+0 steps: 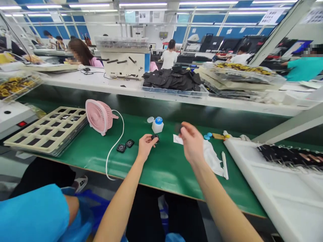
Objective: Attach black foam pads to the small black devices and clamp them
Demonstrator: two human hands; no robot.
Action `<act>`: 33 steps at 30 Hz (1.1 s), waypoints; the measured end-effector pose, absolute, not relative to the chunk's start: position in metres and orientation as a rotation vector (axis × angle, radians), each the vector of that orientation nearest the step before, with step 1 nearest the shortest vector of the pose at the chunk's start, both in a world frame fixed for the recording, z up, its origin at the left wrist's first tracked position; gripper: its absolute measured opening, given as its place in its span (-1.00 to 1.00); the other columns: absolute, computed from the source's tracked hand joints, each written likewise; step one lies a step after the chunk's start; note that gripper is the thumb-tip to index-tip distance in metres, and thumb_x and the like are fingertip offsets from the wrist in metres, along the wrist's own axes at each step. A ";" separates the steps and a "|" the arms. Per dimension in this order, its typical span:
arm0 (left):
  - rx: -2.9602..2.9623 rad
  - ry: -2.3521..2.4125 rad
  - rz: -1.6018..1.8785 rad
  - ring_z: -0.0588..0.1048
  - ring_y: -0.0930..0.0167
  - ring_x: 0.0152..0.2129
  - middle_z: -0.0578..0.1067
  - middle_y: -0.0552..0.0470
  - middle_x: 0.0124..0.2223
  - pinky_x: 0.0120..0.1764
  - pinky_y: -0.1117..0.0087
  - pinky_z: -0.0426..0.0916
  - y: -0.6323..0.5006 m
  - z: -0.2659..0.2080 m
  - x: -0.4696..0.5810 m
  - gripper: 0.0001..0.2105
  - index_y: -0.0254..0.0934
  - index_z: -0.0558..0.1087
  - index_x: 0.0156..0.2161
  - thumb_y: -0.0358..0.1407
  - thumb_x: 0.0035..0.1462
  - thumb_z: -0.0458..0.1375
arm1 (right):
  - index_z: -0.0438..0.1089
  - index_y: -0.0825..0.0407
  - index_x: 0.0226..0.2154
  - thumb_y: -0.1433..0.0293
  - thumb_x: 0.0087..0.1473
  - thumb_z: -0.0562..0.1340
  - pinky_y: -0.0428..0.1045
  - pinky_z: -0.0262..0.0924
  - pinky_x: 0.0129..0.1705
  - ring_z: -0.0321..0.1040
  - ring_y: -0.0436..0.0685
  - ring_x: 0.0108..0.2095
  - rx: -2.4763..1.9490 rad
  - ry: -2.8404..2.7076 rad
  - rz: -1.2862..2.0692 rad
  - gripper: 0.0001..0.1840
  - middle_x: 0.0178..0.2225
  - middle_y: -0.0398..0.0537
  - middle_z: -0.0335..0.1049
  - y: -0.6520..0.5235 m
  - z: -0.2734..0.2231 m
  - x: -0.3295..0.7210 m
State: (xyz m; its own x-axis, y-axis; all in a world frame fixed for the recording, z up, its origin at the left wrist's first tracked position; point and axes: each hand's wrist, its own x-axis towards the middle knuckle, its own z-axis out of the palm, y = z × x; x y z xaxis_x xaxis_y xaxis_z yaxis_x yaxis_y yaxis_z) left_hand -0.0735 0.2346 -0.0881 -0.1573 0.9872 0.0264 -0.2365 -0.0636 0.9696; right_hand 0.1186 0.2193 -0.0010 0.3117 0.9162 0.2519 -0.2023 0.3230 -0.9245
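My left hand (pixel 146 146) is closed on a small black smartwatch body (pixel 155 138), held between thumb and fingers over the green work mat (pixel 166 164). Raised to the right of it, my right hand (pixel 192 143) pinches a small dark piece (pixel 179 128), too smeared by motion to name. Two more square black smartwatch bodies (pixel 121 148) with round marks on their faces lie on the mat left of my left hand. Just beyond that hand stands a white bottle (pixel 157 125) with a blue top, its clear lid flipped back.
A pink fan (pixel 99 117) with a white cable and a slotted cream tray (pixel 47 131) are at the left. White cloth (pixel 212 158), a white roll (pixel 224 165) and a white foam tray (pixel 275 195) lie at the right. A shelf (pixel 121 88) runs behind; a person in a blue sleeve (pixel 35 211) sits close left.
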 end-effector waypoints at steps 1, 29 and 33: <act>0.966 1.103 1.466 0.53 0.41 -0.56 0.59 -0.01 -0.40 -0.47 0.40 0.42 0.235 -0.089 -0.074 -0.44 -0.32 0.45 -0.26 0.01 -0.27 0.52 | 0.52 -0.06 -0.18 0.08 -0.09 0.50 0.03 0.36 -0.40 0.36 0.07 -0.46 -0.975 -0.971 1.035 -0.55 -0.35 -0.10 0.45 0.210 -0.023 0.113; 1.171 0.946 1.283 0.64 0.24 -0.27 0.68 -0.13 -0.18 -0.20 0.26 0.58 0.226 -0.086 -0.069 -0.52 -0.30 0.69 -0.16 0.07 -0.03 0.45 | 0.46 -0.01 -0.29 0.13 -0.07 0.48 0.05 0.35 -0.24 0.38 0.10 -0.39 -1.046 -1.267 1.024 -0.62 -0.40 -0.11 0.47 0.210 -0.092 0.102; 1.161 0.923 1.263 0.64 0.25 -0.33 0.68 -0.15 -0.20 -0.25 0.26 0.59 0.226 -0.084 -0.069 -0.51 -0.32 0.69 -0.19 0.10 -0.01 0.42 | 0.45 -0.02 -0.31 0.09 -0.07 0.47 0.06 0.34 -0.26 0.39 0.12 -0.40 -1.048 -1.279 1.017 -0.62 -0.41 -0.10 0.47 0.210 -0.091 0.101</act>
State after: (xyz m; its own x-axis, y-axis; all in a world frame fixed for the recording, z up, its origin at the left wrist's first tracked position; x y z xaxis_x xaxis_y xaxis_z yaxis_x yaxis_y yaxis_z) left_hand -0.0688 0.2256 -0.0844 0.1171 0.9892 0.0883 -0.2163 -0.0614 0.9744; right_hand 0.1012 0.2097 -0.0910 0.0350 0.9727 0.2292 -0.0041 0.2295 -0.9733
